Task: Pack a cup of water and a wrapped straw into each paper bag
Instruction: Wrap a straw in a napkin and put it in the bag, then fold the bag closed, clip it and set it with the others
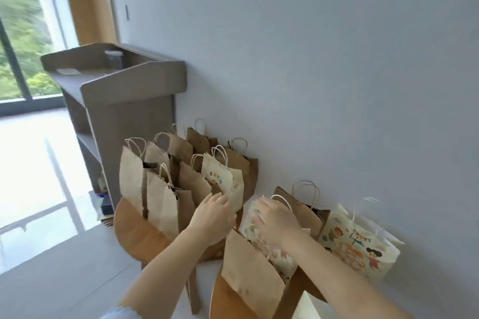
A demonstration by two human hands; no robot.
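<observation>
Brown kraft paper bags (166, 189) crowd one round wooden bench (137, 230), and more stand on a second bench (233, 300) just beside it, some plain, some printed with bright pictures. We have our left hand (211, 217) against the lower edge of a cream printed bag (228, 179) in the far cluster; the fingers lie on the paper, but we cannot tell whether that grip is pinching or only touching. Our right hand (276, 220) is curled over the mouth of a patterned bag (261, 243) at its white cord handle (282, 202), and that grip appears to pinch the rim or the cord. No cup of water or wrapped straw shows anywhere, so we cannot say which bags are filled.

We judge the bags light, thin and easily creased; an empty one would tip at a nudge. A bag holding water should be lifted by both handles, or steadied at the base and kept upright. The bags stand close together, several touching. The nearest plain bag (252, 274) sits close to its bench edge, a gap lies between the benches, and the wall (311, 59) closes the far side, so open room is mostly on our side.
</observation>
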